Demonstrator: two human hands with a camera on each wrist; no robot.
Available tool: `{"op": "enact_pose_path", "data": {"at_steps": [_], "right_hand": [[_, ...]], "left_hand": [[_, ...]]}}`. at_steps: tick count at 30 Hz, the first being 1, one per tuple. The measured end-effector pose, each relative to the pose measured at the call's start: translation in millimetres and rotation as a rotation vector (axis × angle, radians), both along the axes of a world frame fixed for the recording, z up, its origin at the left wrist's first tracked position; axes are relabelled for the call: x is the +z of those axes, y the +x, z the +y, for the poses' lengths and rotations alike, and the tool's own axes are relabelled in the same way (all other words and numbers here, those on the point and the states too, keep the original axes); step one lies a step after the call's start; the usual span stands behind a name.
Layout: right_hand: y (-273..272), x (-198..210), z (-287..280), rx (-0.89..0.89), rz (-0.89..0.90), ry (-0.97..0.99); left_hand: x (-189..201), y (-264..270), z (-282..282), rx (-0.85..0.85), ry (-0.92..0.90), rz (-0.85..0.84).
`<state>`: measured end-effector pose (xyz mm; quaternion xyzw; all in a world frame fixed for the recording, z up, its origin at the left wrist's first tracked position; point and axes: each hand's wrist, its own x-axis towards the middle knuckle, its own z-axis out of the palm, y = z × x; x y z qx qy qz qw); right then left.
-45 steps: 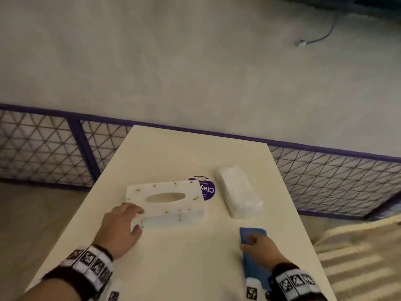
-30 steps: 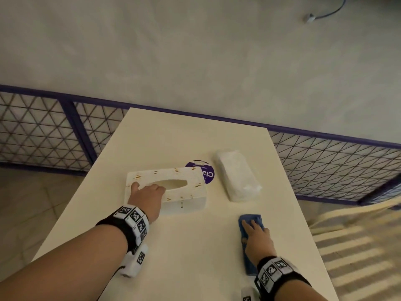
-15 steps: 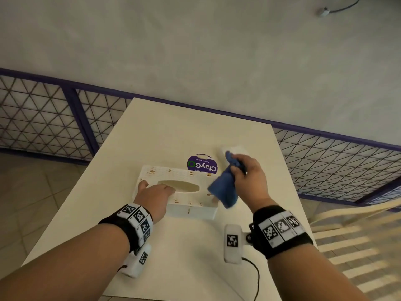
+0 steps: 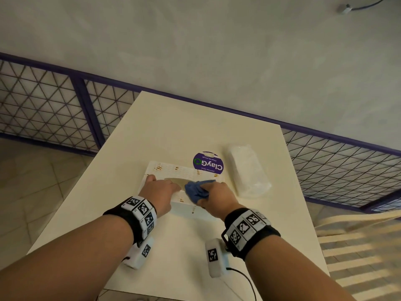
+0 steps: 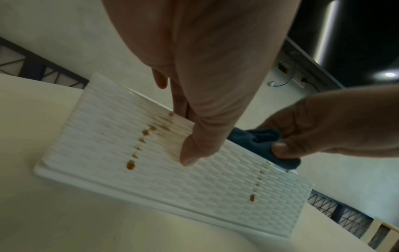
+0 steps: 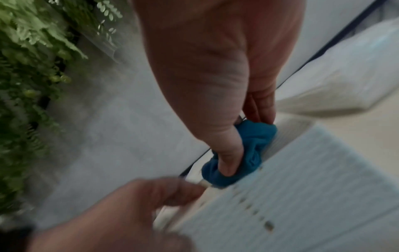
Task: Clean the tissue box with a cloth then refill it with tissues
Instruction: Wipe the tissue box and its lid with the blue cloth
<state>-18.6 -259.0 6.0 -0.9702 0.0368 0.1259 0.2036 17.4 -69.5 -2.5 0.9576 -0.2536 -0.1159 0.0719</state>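
Note:
The white woven tissue box (image 4: 173, 171) lies mid-table, with brown stains on its top and front (image 5: 151, 170). My left hand (image 4: 160, 190) grips its left part: fingers over the top by the slot, thumb (image 5: 194, 150) against the front side. My right hand (image 4: 217, 198) holds a bunched blue cloth (image 4: 196, 190) pressed on the box top at the slot's right end. In the right wrist view the thumb (image 6: 228, 158) digs into the blue cloth (image 6: 252, 146). A wrapped white tissue pack (image 4: 247, 170) lies to the right of the box.
A round purple ClayGo label (image 4: 208, 164) sits behind the box. The cream table (image 4: 173, 127) ends at a purple mesh railing (image 4: 65, 109) on the far side. A striped chair (image 4: 358, 246) stands at the right. Green plants (image 6: 32, 68) show in the right wrist view.
My right hand picked the blue cloth off the table's near right and brought it onto the box top. My left hand moved from the box's left end onto its top.

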Motion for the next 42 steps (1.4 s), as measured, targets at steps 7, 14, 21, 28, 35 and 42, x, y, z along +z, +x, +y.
{"op": "enact_pose_path", "data": {"at_steps": [7, 14, 21, 28, 35, 42], "right_hand": [[5, 1, 31, 0.073, 0.018, 0.192], [-13, 0, -36, 0.076, -0.03, 0.026], [-6, -9, 41, 0.236, -0.071, -0.108], [-23, -15, -48, 0.202, -0.204, -0.157], [-15, -15, 24, 0.237, -0.071, -0.082], [-36, -5, -45, 0.151, -0.04, -0.082]], "left_hand": [[-2, 1, 2, 0.142, -0.088, 0.113], [4, 2, 2, 0.139, -0.119, 0.102], [0, 8, 3, 0.184, -0.101, 0.154], [0, 8, 3, 0.108, -0.119, 0.112], [15, 4, -9, 0.062, 0.016, 0.07], [30, -1, -19, 0.024, 0.18, 0.073]]}}
